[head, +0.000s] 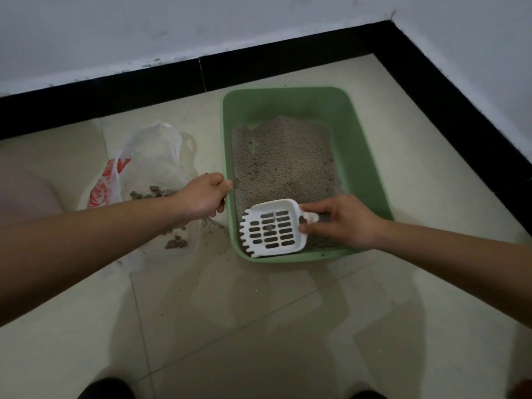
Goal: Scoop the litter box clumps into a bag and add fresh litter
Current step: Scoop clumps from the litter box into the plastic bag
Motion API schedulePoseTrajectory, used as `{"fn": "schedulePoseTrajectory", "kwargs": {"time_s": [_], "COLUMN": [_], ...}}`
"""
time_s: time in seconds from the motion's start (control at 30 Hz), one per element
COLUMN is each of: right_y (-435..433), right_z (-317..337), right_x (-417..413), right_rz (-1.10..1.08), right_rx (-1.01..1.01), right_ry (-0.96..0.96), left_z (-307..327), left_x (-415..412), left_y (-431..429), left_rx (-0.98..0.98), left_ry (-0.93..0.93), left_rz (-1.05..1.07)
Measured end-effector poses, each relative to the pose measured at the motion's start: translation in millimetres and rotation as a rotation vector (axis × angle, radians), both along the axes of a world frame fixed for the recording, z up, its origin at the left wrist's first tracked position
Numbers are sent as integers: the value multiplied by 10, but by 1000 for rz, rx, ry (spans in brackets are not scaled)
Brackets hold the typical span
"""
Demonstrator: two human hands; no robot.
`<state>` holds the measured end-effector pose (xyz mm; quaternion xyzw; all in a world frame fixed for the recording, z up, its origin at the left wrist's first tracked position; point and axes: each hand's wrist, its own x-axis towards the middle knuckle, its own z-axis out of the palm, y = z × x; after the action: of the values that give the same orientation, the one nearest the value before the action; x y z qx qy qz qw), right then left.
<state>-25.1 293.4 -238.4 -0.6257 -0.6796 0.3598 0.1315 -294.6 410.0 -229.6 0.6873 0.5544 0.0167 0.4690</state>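
Right hand [345,223]: fingers pinched handle of white slotted plastic scoop [273,228], evidently to sift.
Left hand [201,197]: fingers curled over rim of green plastic litter box [357,156], likely steadying it.

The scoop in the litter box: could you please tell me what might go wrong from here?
1. The bag lies slack on the floor; the left hand grips the litter box rim, so nothing holds it open. A load tipped from the scoop could miss; grit already lies scattered beside the box.
2. The right hand pinches only the scoop's handle, so a heavy load might tilt and spill on the way across.
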Motion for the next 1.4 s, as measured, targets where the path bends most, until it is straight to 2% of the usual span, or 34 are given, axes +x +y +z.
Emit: {"fn": "schedulePoseTrajectory", "kwargs": {"time_s": [0.1,0.33,0.5,0.67,0.77,0.97,1.2,1.4], "right_y": [97,86,68,246,300,279,347,396], "right_z": [-35,60,6,178,239,397,338,115], "right_x": [-61,116,-79,159,362,589,725,664], "right_rz": [-11,-83,-10,-169,-206,99,403,376], "right_rx": [-8,-107,-10,-72,-41,42,153,81], "right_ry": [-22,75,1,71,42,-304,-588,-493], "left_z": [0,-8,-10,-21,-37,-49,-81,-90], "left_x": [-7,-15,-15,-29,-35,-40,-50,-53], "left_y": [0,-1,-5,8,12,2,17,21], "left_rx": [-8,-9,-11,-9,-8,-10,-12,-5], "left_ry": [4,-15,-23,-18,-25,-50,-66,-66], "left_rz": [14,12,9,-4,-7,-11,-11,-21]}}
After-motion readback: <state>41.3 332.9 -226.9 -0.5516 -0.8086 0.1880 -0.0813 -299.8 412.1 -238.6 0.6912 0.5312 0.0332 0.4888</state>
